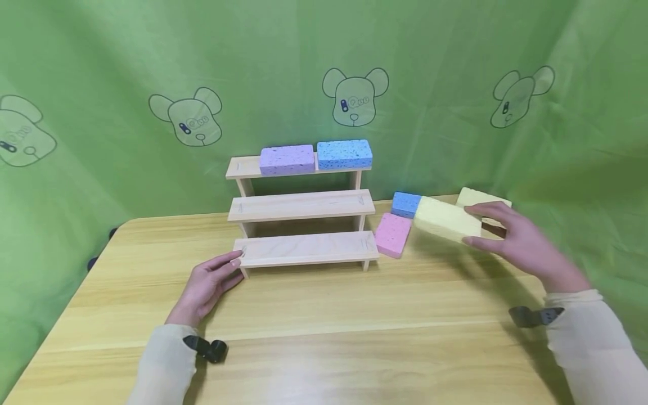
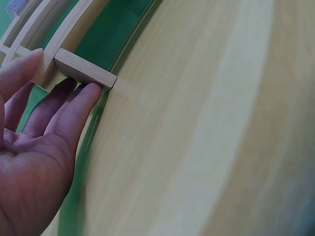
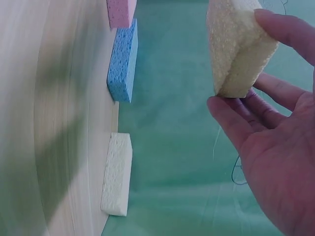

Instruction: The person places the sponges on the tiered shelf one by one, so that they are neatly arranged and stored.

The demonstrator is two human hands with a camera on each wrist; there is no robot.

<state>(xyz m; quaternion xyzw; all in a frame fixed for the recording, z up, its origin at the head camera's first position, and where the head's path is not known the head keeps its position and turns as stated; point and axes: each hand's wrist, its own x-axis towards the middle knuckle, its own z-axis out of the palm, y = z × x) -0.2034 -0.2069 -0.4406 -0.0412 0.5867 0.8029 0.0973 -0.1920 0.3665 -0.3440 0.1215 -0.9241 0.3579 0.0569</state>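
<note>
In the head view my right hand (image 1: 526, 244) holds a pale yellow sponge (image 1: 448, 218) above the table, thumb on one side and fingers on the other. The right wrist view shows this sponge (image 3: 238, 49) gripped at one end, tilted. At the lower left, my left hand (image 1: 207, 289) grips the end of the lowest board of a three-tier wooden shelf (image 1: 304, 250). In the left wrist view its fingertips touch the shelf leg (image 2: 86, 69). A purple sponge (image 1: 287, 160) and a light blue sponge (image 1: 344, 154) lie side by side on the top tier.
Right of the shelf, a pink sponge (image 1: 393, 235) and a blue sponge (image 1: 405, 204) lie on the wooden table (image 1: 324, 349). Another pale yellow sponge (image 1: 481, 197) lies behind my right hand, partly hidden. A green curtain (image 1: 283, 73) hangs behind the table.
</note>
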